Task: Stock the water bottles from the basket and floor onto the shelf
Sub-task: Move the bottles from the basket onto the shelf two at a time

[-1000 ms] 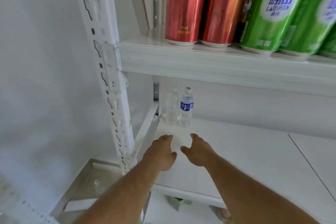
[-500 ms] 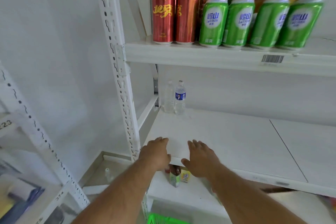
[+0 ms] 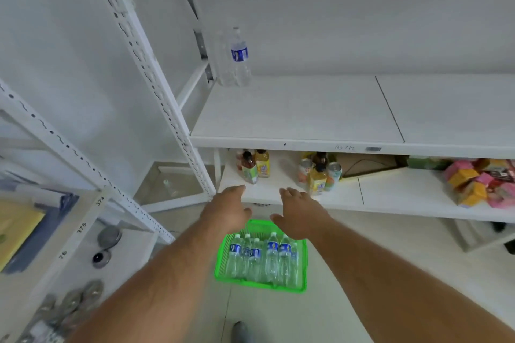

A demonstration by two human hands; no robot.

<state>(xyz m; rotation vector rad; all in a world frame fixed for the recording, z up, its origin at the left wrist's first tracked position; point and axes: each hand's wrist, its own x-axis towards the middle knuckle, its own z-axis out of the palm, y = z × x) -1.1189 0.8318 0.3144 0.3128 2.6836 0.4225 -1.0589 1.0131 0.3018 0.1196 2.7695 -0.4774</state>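
A green basket (image 3: 302, 267) stands on the floor below me, holding several clear water bottles (image 3: 271, 257) with blue labels. Two more water bottles (image 3: 239, 58) stand upright at the back left corner of the white shelf (image 3: 306, 114). My left hand (image 3: 227, 210) and my right hand (image 3: 299, 213) hover side by side above the basket's far edge, palms down. Both are empty, with fingers loosely spread. Neither hand touches a bottle.
The lower shelf (image 3: 390, 198) carries juice bottles (image 3: 255, 166), cans (image 3: 333, 175), a brown carton (image 3: 367, 164) and pink and yellow boxes (image 3: 479, 184). A white perforated upright (image 3: 156, 89) stands left of the shelf. Another rack at left holds folders (image 3: 19, 231) and metal discs (image 3: 108, 237).
My view has tilted down from the upper shelves to the floor. Both hands have drawn back from the shelf and dropped over the basket, which has come into sight.
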